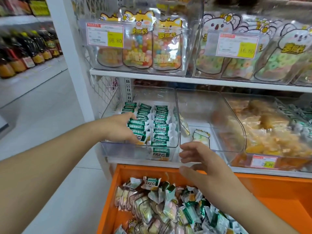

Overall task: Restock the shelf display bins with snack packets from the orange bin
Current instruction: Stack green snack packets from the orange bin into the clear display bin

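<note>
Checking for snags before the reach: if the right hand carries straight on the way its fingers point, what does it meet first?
Probably the front wall of the middle clear bin: the right hand, open and empty, points up-left at it from above the orange bin. Depth is unclear.

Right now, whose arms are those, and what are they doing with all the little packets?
The arms belong to a person wearing a camera on their head, so the one picture shows what they see looking down. Their left hand is inside a clear shelf bin, touching rows of green snack packets. Their right hand hangs open and holds nothing, above an orange bin with a loose pile of packets. The next clear bin is almost empty. Bags of sweets stand on the shelf above.
</note>
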The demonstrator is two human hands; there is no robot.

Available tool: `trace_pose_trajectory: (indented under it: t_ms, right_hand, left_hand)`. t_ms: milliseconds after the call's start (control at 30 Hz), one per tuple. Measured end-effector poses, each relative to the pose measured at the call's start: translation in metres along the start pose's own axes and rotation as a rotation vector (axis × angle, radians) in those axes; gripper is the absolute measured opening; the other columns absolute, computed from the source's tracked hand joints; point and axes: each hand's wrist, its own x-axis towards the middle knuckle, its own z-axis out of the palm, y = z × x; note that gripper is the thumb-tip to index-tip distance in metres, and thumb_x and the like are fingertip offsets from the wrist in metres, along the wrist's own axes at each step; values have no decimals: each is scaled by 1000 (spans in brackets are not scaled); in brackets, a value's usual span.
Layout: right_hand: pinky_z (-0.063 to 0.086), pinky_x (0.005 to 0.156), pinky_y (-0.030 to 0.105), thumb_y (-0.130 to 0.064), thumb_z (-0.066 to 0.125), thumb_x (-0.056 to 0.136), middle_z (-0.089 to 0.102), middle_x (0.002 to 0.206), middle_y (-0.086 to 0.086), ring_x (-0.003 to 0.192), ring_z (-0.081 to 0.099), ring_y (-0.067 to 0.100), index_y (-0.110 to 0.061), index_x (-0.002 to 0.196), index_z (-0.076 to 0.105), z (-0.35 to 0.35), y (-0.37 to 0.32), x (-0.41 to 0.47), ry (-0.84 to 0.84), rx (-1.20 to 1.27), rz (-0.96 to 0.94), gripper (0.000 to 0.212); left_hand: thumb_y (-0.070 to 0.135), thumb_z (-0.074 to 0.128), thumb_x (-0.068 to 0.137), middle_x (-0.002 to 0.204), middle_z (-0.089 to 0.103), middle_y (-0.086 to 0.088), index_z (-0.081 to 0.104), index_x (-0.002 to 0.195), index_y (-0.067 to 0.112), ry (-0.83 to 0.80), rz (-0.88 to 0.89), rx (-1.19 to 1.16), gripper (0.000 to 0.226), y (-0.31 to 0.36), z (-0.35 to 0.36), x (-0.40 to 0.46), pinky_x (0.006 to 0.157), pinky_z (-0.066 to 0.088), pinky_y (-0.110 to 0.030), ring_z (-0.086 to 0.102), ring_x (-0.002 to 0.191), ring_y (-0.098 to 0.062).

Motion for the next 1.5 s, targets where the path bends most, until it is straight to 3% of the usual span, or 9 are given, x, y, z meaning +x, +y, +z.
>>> trace_pose_trajectory:
  t_ms: [167, 400, 600, 733, 867, 967, 1100, 1200, 1500]
  right_hand:
    - [53, 90, 23, -23, 75, 94, 65, 112, -18, 109, 64, 4, -41, 123, 60, 1, 4, 3, 2, -8, 14, 38]
    - [53, 89, 22, -21, 75, 94, 65, 114, -18, 107, 63, 2, -41, 123, 61, 0, 4, 3, 5, -20, 35, 37]
    - [53, 90, 23, -20, 75, 94, 65, 115, -17, 107, 62, 1, -42, 122, 60, -2, 1, 1, 7, -42, 39, 39]
    - [53, 91, 23, -22, 74, 95, 64, 115, -18, 108, 62, 1, -42, 122, 59, -3, -1, 0, 0, -60, 33, 37]
    - [54, 91, 23, -21, 74, 96, 63, 114, -19, 108, 61, -1, -43, 121, 59, -2, -2, -1, 6, -61, 26, 36]
    - [54, 91, 24, -22, 74, 95, 64, 114, -18, 110, 61, 0, -44, 120, 60, -1, -2, -2, 12, -69, 17, 36]
    - [54, 92, 24, -21, 74, 95, 64, 115, -19, 109, 61, -1, -45, 121, 60, -1, -3, -2, 9, -86, 26, 38]
    - [54, 92, 24, -19, 73, 95, 65, 115, -18, 109, 61, -1, -44, 120, 60, -1, -4, -3, 6, -89, 30, 38]
    - [55, 91, 27, -23, 74, 94, 64, 114, -20, 106, 63, 1, -46, 117, 60, 1, -4, -4, 7, -97, 28, 35]
  left_hand:
    - [32, 74, 82, 114, 65, -3, 31, 152, 34, -132, -32, -41, 83, 4, 10, 11, 84, 52, -38, 64, 98, -22]
    - [37, 64, 87, 158, 30, -1, 26, 154, 40, -170, -56, -20, 77, 6, 26, 22, 98, 47, -42, 48, 125, -26]
    - [42, 53, 96, 161, 18, 11, 21, 163, 41, -108, -23, 51, 73, 3, 36, 24, 123, 25, -50, 17, 152, -26]
    - [37, 52, 103, 147, 32, -2, 26, 162, 39, 66, 75, 74, 64, -9, 39, 17, 88, 47, -30, 62, 105, -15]
    - [31, 53, 107, 102, 71, -1, 54, 146, 46, 249, 156, 139, 41, -18, 39, 11, 70, 53, -27, 70, 84, -17]
    - [28, 48, 110, 74, 64, 9, 56, 147, 42, 207, 119, 176, 40, -12, 38, 5, 55, 39, -17, 59, 64, -5]
    - [31, 41, 111, 123, 71, -2, 49, 154, 41, 126, 86, 158, 45, -8, 34, 7, 72, 46, -23, 64, 84, -6]
    - [29, 40, 111, 163, 45, -3, 45, 157, 36, 64, 69, 202, 47, -4, 30, 8, 102, 42, -26, 54, 133, -20]
    - [28, 54, 107, 164, 43, 1, 51, 154, 30, -37, 39, 31, 48, -5, 26, 15, 119, 30, -30, 40, 150, -20]
